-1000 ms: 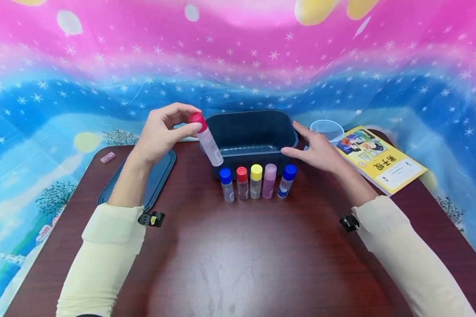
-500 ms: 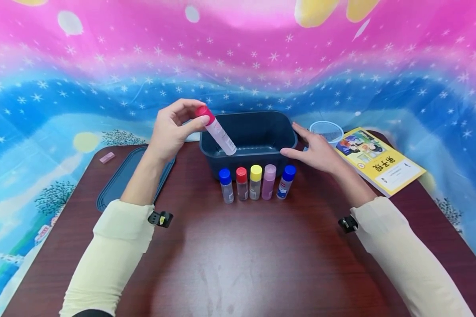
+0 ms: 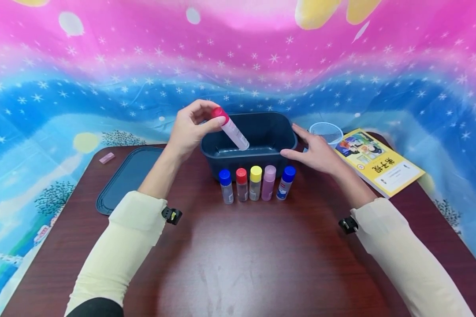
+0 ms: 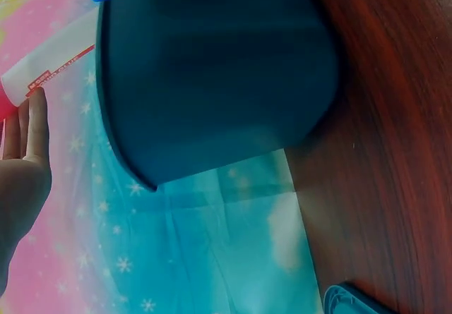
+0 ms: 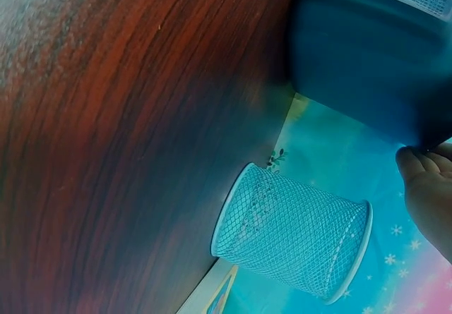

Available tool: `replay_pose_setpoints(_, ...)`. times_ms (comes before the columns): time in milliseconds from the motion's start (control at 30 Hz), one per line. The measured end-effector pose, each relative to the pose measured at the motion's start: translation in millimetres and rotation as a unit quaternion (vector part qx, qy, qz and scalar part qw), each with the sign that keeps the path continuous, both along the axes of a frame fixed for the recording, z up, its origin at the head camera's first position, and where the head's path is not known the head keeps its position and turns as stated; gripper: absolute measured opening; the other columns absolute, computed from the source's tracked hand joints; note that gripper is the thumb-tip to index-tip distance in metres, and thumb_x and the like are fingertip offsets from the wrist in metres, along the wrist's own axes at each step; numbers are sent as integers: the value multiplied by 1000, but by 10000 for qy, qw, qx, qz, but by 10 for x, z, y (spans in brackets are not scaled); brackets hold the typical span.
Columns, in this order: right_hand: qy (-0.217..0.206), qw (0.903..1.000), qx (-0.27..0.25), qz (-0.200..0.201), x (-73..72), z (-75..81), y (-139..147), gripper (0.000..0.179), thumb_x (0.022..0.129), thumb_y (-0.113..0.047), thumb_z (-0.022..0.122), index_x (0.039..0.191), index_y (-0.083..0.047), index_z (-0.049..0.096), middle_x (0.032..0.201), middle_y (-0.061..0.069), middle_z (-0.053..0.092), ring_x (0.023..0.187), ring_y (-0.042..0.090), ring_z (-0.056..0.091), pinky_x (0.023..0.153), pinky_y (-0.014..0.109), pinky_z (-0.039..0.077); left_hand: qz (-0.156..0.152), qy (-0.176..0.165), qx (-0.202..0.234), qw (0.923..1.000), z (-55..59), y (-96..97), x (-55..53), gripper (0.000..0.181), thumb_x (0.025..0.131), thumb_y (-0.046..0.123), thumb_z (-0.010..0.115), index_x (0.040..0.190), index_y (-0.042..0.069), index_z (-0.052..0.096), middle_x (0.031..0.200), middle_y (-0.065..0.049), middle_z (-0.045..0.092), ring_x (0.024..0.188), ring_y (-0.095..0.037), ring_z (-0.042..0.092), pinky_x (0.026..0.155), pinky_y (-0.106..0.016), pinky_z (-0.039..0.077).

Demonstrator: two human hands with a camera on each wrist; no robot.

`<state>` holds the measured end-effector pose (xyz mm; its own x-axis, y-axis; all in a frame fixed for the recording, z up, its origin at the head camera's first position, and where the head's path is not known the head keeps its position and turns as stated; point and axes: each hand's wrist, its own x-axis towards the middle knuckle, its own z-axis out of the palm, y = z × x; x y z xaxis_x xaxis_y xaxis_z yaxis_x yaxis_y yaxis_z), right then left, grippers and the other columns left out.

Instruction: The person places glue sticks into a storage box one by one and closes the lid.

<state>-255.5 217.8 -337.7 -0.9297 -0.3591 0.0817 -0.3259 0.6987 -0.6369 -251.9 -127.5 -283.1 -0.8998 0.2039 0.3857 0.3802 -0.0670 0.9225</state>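
My left hand pinches a liquid glue bottle by its pinkish-red cap; its clear body tilts down to the right over a dark blue bin. In the left wrist view, red lettering shows on the glue bottle. My right hand, thumb and fingers spread, rests against the bin's right end; in the right wrist view its fingertips touch the bin's edge. Several more glue bottles stand upright in a row before the bin, among them a yellow-capped one and a purple one.
Left of the bin lies a dark blue lid, with a small pink block beyond it. At the right are a light blue mesh pen holder and a yellow book. A patterned cloth hangs behind the table.
My left hand has carried the red-capped glue bottle to the right, from the bin's front left corner to over its opening. The right hand stays at the bin's right end.
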Motion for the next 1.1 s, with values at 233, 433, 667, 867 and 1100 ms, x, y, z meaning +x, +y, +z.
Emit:
replay_pose_setpoints(233,-24,10000,39,-60,-4,-7,0,97,91,-57,70,162,-11,22,167,9,22,150,33,27,116,57,30,17,-376,-193,9991,-44,77,-90,25,89,3,77,111,3,65,109,-15,64,97,-27,63,82,-38,60)
replay_pose_setpoints(433,-85,9999,0,-66,3,6,8,97,91,-56,70,162,-11,21,167,9,21,151,33,26,116,58,29,2,-635,-646,9959,-62,192,-218,25,90,4,76,109,3,60,108,-14,64,96,-25,63,85,-40,60)
replay_pose_setpoints(667,-108,9999,32,-43,12,35,-14,97,92,-56,69,162,-10,21,167,10,20,150,35,26,115,59,30,92,-794,-1059,9912,-110,372,-360,25,90,6,77,107,4,58,109,-14,64,98,-25,63,85,-38,60)
replay_pose_setpoints(867,-146,9999,65,-61,5,45,-16,98,91,-58,69,162,-10,20,167,10,20,150,36,26,115,60,30,-132,-960,-1321,9865,-139,511,-445,27,90,7,78,110,3,58,110,-14,62,100,-25,63,87,-38,59)
replay_pose_setpoints(1100,-129,9999,69,-92,3,27,-12,98,91,-57,70,162,-10,21,167,10,21,149,36,29,114,59,32,-364,-1073,-1629,9801,-157,646,-507,33,90,10,78,114,2,57,112,-16,61,102,-27,62,91,-41,58)
